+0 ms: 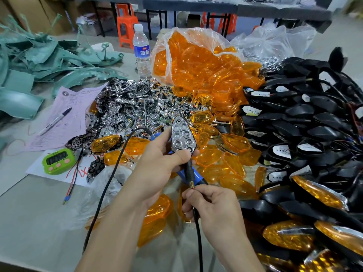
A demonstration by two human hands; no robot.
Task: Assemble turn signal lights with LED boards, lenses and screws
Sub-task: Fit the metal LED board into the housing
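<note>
Although orange stools (125,22) crowd the room behind, the grey counter (39,222) holds heaps of orange lenses (206,65), chrome reflectors (127,103) and black housings (304,118). Above them the left hand (157,163) curls its fingers (164,140) round a turn signal light (182,136), reflector up. The right hand (214,209) pinches its black lead (197,232) below the stem. A blue tool (188,173) is mostly hidden.

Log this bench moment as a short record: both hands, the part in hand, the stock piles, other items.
left hand: grips the turn signal unit, chrome reflector side up, no lens on it
right hand: pinches the black lead below the unit's stem
orange lenses: loose pile, more in a clear bag
chrome reflectors: heap at centre
black housings: heap at right
finished lights: lower right
other: water bottle, green timer, pen
</note>
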